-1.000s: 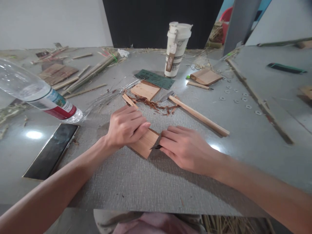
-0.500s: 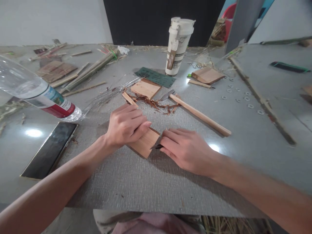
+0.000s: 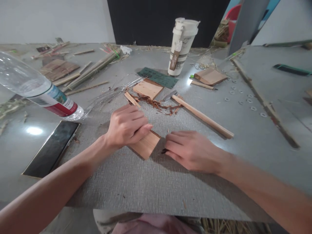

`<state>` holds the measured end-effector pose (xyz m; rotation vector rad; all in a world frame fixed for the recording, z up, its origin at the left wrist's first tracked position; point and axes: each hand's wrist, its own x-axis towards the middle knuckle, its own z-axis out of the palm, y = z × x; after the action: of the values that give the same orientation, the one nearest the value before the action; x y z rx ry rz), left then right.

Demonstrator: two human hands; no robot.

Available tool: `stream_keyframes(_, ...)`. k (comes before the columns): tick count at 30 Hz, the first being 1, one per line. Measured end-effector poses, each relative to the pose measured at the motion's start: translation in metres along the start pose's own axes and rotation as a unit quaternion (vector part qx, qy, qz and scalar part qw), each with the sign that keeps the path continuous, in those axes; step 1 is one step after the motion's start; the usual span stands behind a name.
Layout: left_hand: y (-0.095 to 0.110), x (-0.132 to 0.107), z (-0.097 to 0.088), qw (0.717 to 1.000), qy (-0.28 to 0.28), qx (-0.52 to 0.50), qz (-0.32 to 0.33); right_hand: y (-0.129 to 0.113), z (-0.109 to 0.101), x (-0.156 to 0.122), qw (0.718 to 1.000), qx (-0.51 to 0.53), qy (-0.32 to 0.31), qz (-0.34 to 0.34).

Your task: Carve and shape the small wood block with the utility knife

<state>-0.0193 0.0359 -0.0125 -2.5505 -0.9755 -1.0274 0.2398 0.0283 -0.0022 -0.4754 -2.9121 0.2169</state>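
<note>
My left hand (image 3: pixel 128 126) is closed over a small flat piece of wood (image 3: pixel 147 145), pinning it to the grey table (image 3: pixel 136 188). The wood's right end sticks out past my fingers; the rest lies under the hand. Just to the right, apart from the wood, my right hand (image 3: pixel 188 149) is closed around a small dark knife (image 3: pixel 164 151). Only a short dark bit of it shows at my fingertips. Beyond both hands lie reddish-brown bark shavings (image 3: pixel 152 101) and a pale wood sliver (image 3: pixel 132 99).
A hammer-like tool with a wooden handle (image 3: pixel 204 116), a wood block (image 3: pixel 148 88) and green sandpaper (image 3: pixel 158 77) lie ahead. A white cup (image 3: pixel 182 47) stands behind them. On the left are a plastic bottle (image 3: pixel 52 97) and a phone (image 3: pixel 52 149). Metal washers (image 3: pixel 249 101) are scattered right.
My right hand has drawn slightly right, away from the wood's edge. The blade that reached the wood earlier is now mostly out of sight. My left hand still holds the wood down.
</note>
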Motion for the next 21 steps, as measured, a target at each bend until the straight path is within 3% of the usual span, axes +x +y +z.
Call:
stream_keyframes(5,0.0,0.0,0.001,1.0,-0.016,0.016,-0.009,-0.005,-0.006,0.002,0.996,0.006,0.083,0.019)
stream_keyframes(12,0.0,0.001,0.001,1.0,-0.021,0.017,-0.014,-0.015,0.009,0.008,0.995,-0.035,0.088,0.041)
stream_keyframes(21,0.0,0.0,0.001,0.999,-0.024,0.018,-0.02,-0.014,0.006,0.009,0.996,-0.034,0.067,0.039)
